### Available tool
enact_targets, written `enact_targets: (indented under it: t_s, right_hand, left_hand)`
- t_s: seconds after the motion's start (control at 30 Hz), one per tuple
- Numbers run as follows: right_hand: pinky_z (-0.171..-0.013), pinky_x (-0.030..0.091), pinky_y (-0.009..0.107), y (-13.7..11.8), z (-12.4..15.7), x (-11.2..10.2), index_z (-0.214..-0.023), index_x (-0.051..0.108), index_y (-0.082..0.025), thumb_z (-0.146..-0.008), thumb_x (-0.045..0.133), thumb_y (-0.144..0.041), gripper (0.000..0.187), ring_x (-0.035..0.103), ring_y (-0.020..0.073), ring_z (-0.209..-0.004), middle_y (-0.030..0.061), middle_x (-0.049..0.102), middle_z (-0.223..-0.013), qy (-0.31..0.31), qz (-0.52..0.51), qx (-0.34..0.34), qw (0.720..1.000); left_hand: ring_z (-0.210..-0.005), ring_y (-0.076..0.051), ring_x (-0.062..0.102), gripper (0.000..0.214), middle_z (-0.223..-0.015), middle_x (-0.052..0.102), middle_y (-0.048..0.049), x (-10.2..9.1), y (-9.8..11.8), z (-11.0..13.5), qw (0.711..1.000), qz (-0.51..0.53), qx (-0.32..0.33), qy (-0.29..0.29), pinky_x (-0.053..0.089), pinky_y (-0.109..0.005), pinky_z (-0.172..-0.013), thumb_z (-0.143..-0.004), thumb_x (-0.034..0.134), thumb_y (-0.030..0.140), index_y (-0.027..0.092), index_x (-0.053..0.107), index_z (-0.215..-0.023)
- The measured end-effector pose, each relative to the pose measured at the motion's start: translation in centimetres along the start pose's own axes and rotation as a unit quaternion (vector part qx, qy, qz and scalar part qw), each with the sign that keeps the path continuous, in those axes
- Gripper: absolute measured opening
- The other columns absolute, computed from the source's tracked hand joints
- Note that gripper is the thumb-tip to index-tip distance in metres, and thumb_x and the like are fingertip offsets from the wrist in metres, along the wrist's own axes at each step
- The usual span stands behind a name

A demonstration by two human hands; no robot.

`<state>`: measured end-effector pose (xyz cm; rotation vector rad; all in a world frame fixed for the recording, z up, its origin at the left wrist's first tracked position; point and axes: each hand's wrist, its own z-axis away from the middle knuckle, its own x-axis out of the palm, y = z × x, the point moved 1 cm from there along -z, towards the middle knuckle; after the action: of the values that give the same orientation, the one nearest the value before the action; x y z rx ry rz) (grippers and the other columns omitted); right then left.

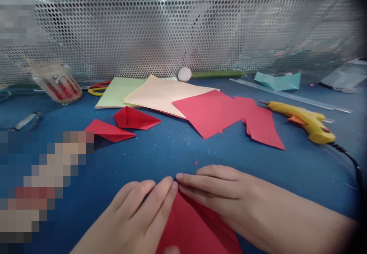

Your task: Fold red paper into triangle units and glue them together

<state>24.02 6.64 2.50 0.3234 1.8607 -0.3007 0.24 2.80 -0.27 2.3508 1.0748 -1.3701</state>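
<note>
Presently, the red sheet point(183, 223) lies on the bench point(109, 162) between the left hand point(140, 208) and the right hand point(229, 192), both equally near its tip. Fingertips of both hands meet there, fingers extended; whether either hand pinches the paper cannot be told. The tip points away from the person; the visible axis runs back toward the person, widening past the lower frame edge.

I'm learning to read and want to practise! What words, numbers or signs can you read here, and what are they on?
None that I can read.
Red paper between the hands: no writing visible.
Yellow glue gun: no marking clear enough to read.
Jar: no readable label.
Pixelated areas at the left: can't tell.
</note>
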Motion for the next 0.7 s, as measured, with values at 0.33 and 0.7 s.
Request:
enact_targets:
  t_s: [0.33,0.7]
  right_hand:
    - [-0.105,0.052,0.038,0.4,0.5,-0.9,-0.144,0.058,-0.017,-0.109,0.032,-0.022,0.043,0.061,0.0201,-0.125,-0.0020,0.049,-0.156,-0.091,0.003,-0.013,0.996]
    - [-0.116,0.037,0.033,0.7,0.2,-2.2,-0.150,0.050,-0.017,-0.092,0.050,-0.014,0.058,0.058,0.0177,-0.131,0.0021,0.059,-0.149,-0.102,-0.085,-0.001,0.991]
  left_hand:
    - [-0.092,-0.022,0.057,0.052,-0.111,0.075,-0.0044,-0.1,-0.2,-0.6,0.999,0.004,0.037,-0.016,0.039,-0.037,-0.087,-0.113,0.020,0.024,0.012,0.070,-0.114]
    - [-0.101,-0.020,0.053,0.052,-0.123,0.073,-0.0008,-2.1,-1.1,-1.6,0.989,0.004,0.067,-0.133,0.036,-0.033,-0.092,-0.115,0.023,0.038,0.014,0.068,-0.126]
